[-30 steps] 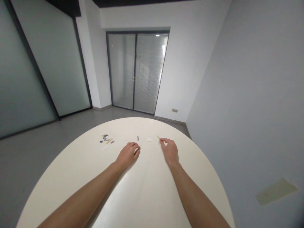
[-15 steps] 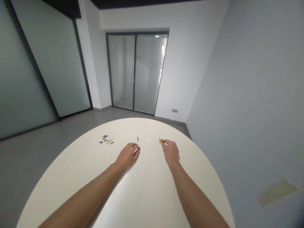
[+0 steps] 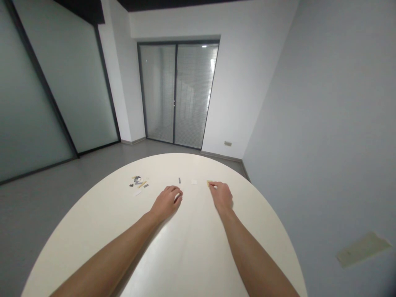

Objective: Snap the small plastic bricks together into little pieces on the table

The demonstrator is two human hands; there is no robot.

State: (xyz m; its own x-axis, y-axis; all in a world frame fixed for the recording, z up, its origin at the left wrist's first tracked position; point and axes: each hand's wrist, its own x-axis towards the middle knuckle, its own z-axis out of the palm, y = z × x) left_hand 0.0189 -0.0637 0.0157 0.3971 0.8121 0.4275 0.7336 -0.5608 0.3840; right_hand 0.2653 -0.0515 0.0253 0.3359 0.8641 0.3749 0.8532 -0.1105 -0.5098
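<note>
My right hand (image 3: 222, 195) is at the right of the table, its thumb and forefinger pinched at a small flat yellow piece (image 3: 208, 183) that lies on the tabletop. The fingers partly hide that piece. Left of it lies a small white piece (image 3: 194, 182), and further left a narrow dark grey strip (image 3: 179, 180). My left hand (image 3: 167, 202) rests on the table just in front of the grey strip, not touching it. Its fingers are loosely curled, with a gap between thumb and forefinger and nothing visible in them.
A loose pile of small grey, yellow and white pieces (image 3: 138, 180) lies on the left of the round white table (image 3: 185, 255). A white strip (image 3: 137, 193) lies in front of the pile. Beyond the table are a glass door (image 3: 176, 95) and walls.
My right fingertips have shifted very slightly at the yellow piece. My left hand and the other pieces have stayed in place.
</note>
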